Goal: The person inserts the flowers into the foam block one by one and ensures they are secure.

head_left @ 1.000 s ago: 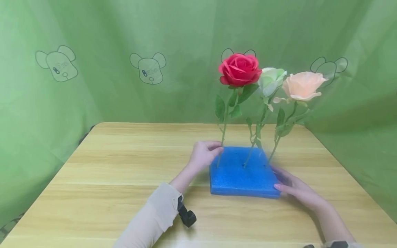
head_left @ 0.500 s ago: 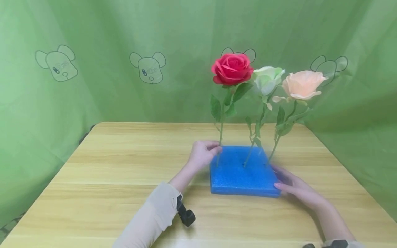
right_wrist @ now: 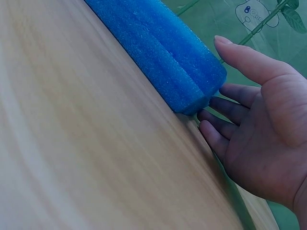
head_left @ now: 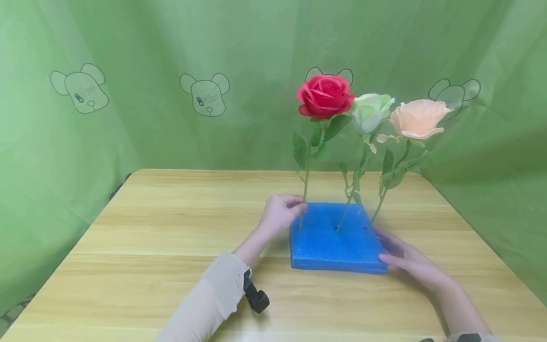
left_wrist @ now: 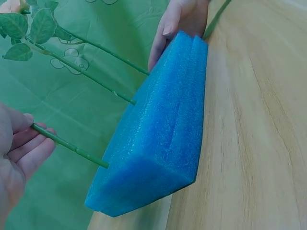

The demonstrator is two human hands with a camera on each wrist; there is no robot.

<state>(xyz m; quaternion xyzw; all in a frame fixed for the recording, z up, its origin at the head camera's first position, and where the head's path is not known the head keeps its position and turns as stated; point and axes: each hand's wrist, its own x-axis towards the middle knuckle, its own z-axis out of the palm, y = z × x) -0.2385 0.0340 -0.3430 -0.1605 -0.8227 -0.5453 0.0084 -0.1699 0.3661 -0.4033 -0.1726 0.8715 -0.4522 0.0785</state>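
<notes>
A red artificial rose (head_left: pixel 326 96) stands at the left of the blue foam block (head_left: pixel 337 247), its stem (left_wrist: pixel 72 147) entering the top. My left hand (head_left: pixel 278 213) pinches that stem low down, just above the foam. Further right, a white-green rose (head_left: pixel 371 113) and a peach rose (head_left: pixel 419 118) also stand in the block, both leaning right. My right hand (head_left: pixel 408 261) lies against the block's right side. In the right wrist view its fingers (right_wrist: pixel 235 110) are relaxed and touch the side, with the thumb near the upper edge.
The block stands on a wood-grain table (head_left: pixel 179 228), right of the middle. A green curtain (head_left: pixel 256 42) printed with bear heads hangs behind and at both sides. A black strap mount (head_left: pixel 256 297) sits on my left wrist by the beige sleeve (head_left: pixel 213 289).
The red rose has swayed left and then partly back right, in my left hand's pinch. The block, the other roses and my right hand look nearly unmoved.
</notes>
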